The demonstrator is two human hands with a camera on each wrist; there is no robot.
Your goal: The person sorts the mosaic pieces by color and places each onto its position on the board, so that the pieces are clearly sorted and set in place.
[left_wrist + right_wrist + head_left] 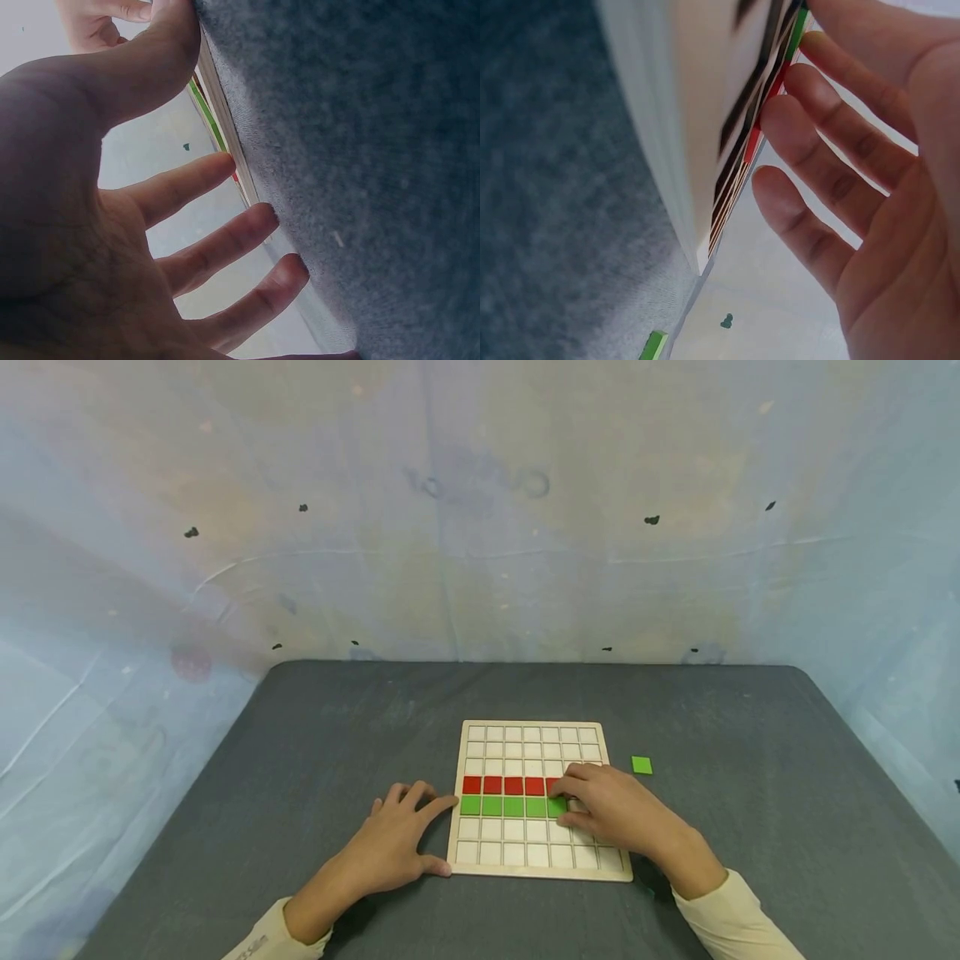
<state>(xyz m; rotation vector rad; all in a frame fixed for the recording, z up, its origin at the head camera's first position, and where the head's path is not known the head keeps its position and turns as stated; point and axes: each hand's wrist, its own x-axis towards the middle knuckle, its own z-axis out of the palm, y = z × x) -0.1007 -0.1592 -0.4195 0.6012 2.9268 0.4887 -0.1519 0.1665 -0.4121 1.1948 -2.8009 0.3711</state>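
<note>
A square wooden grid board (540,870) lies on the table. One of its rows holds several red tiles (513,786); the row just nearer holds several green tiles (513,807). My left hand (392,843) rests at the board's left edge, its fingers spread and thumb by the near corner. Over the right part of the board is my right hand (618,806), fingertips at the last red and green tiles of those rows. In the right wrist view its fingers (810,150) are extended with gaps between them. The hand hides some cells at the right.
One loose green tile (642,765) lies on the dark grey table (360,718), right of the board. Bare pale cells (513,750) fill the other visible rows. A pale patterned cloth (480,593) hangs behind the table and at both sides.
</note>
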